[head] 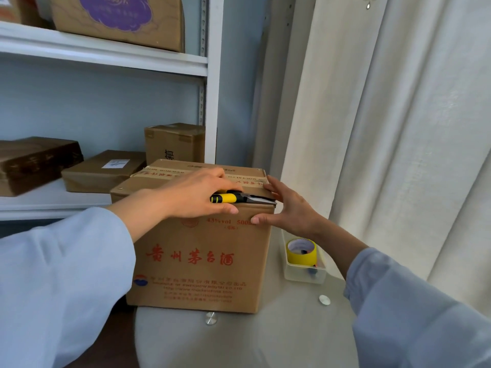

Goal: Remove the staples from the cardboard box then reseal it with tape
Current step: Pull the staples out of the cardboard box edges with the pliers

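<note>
From the head view, the cardboard box [202, 261] stands upright on the pale round surface [265, 341], pushed close to the shelf [106, 57], its taped top facing up so the flap edges can be reached. The left hand [196, 192] has its grip clenched round the yellow-and-black handles of the pliers [239, 198], laid flat along the near top edge with the dark nose aimed at the right front corner, probably to get under a staple there. The right hand [287, 208] has a released grip: fingers spread against the right corner, thumb on the front face, seemingly bracing the box against the pull. The yellow tape roll [301, 252] waits in a clear plastic tub [305, 274] just beside the box, handy for resealing. No staple itself can be made out; the plier tips merge with the flap's shadow, and whether they grip anything I cannot tell. The left fingers hide most of the handles, and the sleeves cover both forearms.
</note>
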Motion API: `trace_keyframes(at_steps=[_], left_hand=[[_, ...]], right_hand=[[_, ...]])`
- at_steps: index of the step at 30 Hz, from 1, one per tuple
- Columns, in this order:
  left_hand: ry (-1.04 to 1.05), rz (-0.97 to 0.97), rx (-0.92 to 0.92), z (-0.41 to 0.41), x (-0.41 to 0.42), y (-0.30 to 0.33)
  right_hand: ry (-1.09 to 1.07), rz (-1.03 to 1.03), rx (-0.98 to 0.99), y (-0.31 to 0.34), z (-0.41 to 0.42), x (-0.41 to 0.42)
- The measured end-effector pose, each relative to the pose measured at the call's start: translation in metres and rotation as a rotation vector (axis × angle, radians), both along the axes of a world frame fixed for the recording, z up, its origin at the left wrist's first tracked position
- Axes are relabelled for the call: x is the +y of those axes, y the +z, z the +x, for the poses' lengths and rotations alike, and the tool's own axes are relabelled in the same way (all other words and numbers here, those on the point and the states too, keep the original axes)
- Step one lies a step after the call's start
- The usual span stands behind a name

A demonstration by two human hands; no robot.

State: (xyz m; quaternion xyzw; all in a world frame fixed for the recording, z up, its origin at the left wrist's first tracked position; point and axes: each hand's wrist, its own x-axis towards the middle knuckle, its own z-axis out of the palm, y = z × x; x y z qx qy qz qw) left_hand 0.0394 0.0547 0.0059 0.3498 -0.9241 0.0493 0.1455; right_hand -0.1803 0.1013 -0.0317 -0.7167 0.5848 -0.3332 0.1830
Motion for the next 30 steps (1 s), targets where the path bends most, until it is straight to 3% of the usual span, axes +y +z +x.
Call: trace_keyframes(at_steps=[17, 30], left_hand=[[0.012, -0.113, -0.084, -0.022, 0.001, -0.001], [-0.083, 0.005, -0.181, -0.028, -0.008, 0.015]], right_hand=[[0.024, 0.027, -0.135, -0.003, -0.036, 0.011], [0.017, 0.04, -0.118, -0.004, -0.037, 0.01]])
